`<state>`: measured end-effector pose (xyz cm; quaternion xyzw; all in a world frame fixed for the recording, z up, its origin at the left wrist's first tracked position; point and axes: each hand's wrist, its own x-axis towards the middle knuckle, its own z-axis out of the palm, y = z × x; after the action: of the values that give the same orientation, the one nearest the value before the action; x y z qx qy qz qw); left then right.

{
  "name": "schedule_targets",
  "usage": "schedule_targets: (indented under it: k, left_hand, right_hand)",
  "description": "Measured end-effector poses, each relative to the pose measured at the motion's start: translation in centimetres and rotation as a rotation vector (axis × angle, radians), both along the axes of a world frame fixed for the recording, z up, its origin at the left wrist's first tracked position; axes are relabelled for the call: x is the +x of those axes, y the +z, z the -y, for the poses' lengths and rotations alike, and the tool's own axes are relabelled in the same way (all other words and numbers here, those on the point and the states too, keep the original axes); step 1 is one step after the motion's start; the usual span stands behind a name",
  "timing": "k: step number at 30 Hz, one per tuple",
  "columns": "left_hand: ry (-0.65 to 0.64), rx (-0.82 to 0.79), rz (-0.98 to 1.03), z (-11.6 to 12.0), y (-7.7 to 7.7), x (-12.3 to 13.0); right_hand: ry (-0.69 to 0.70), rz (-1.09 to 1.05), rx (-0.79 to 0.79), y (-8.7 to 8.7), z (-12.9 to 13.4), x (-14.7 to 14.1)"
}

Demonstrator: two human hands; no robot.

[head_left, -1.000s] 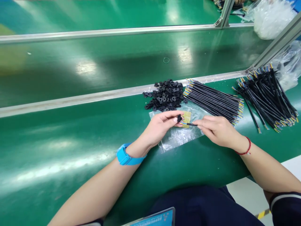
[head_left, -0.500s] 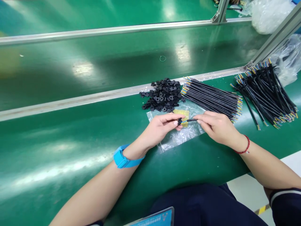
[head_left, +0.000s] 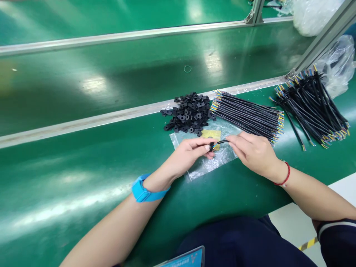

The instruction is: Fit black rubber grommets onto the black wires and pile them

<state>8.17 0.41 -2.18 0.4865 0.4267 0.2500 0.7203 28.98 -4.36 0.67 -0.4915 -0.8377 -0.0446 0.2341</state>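
Between thumb and fingers, my left hand [head_left: 191,150] pinches a small black rubber piece [head_left: 211,147]. My right hand [head_left: 254,150] grips a short black cable [head_left: 222,141], whose coloured wire end meets the black piece. Whether the wires pass through its hole cannot be made out. Beneath both hands lie a clear plastic bag [head_left: 204,165] and a yellow paper label [head_left: 211,134]. Just beyond my left hand is a heap of similar black pieces [head_left: 191,113]. A row of black cables with bare coloured wire ends [head_left: 246,113] lies past my right hand.
At the right is a pile of cables fitted with black pieces [head_left: 314,107]. Behind it are crumpled clear bags [head_left: 338,66] and a slanted metal post [head_left: 319,40]. A metal rail [head_left: 125,118] crosses the green bench [head_left: 69,163]; a green rubber band [head_left: 187,69] lies beyond it.
My right hand has come slightly closer to my left, and the cable between them now bends upward a little. The whole view has shifted slightly.
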Motion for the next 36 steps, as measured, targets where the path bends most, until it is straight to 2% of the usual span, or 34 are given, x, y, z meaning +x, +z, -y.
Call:
schedule_targets:
  k: [6,15,26,36]
  left_hand:
    - [0.037,-0.252,0.138,-0.02,0.19,0.23]
    - [-0.033,-0.409,0.202,-0.32,0.15,0.27]
    - [-0.037,-0.454,0.230,-0.20,0.52,0.32]
    - [-0.134,-0.491,0.211,-0.11,0.59,0.30]
  right_hand:
    - [0.077,0.054,0.110,-0.16,0.08,0.06]
    - [0.157,0.103,0.173,-0.17,-0.18,0.54]
    - [0.106,0.057,0.180,0.43,-0.15,-0.06]
    - [0.115,0.048,0.241,0.37,0.07,-0.26]
